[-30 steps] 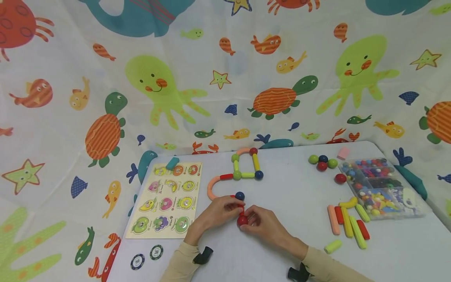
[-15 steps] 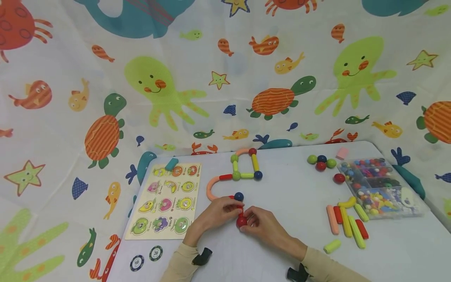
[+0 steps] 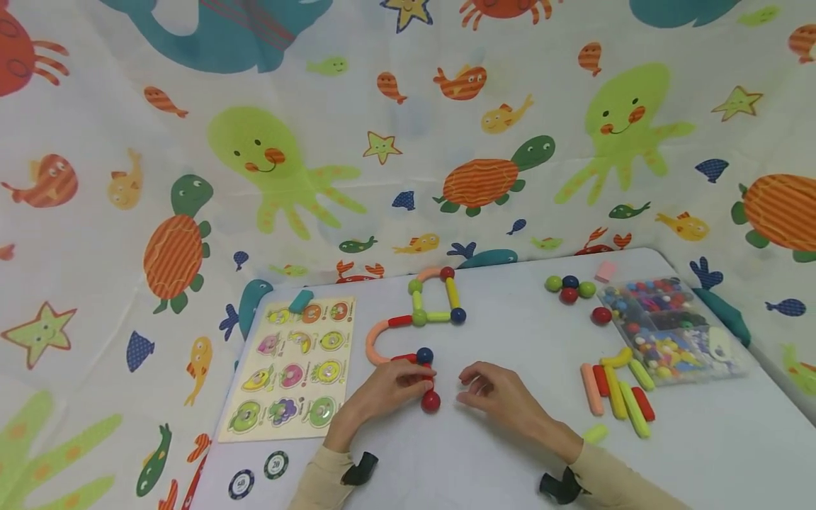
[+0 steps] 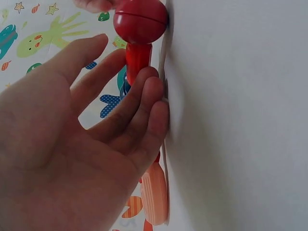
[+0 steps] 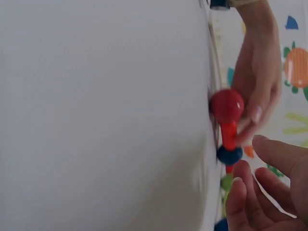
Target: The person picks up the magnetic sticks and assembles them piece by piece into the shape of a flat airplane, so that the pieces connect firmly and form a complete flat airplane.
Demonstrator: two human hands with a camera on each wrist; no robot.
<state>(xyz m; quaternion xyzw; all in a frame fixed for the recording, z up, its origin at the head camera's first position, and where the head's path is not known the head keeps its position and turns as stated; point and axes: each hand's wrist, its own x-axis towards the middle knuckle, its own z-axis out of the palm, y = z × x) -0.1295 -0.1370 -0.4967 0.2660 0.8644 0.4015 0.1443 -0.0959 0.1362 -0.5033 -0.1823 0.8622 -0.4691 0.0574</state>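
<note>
A red ball (image 3: 431, 402) stands at the near end of a red rod (image 4: 138, 60). The rod's far end meets a dark blue ball (image 3: 424, 355), which joins another red rod and a curved salmon piece (image 3: 376, 341). My left hand (image 3: 386, 388) lies beside the near rod. In the left wrist view its loosely bent fingers touch that rod, while the thumb stays apart from it. To the right of the red ball hovers my right hand (image 3: 500, 397), fingers loosely bent with nothing between them. Farther back, several rods and balls form a loop with a blue ball (image 3: 457, 316) at one corner.
Loose rods, including a yellow rod (image 3: 615, 392), lie to the right. Behind them are green, blue and red balls (image 3: 569, 295) and a clear compartment box (image 3: 714, 372) of beads. On the left are a fruit puzzle board (image 3: 306, 386) and two round chips (image 3: 276, 465).
My right hand has let go of the red ball and drawn away to the right. The left hand remains by the rod. The whole head view has shifted slightly.
</note>
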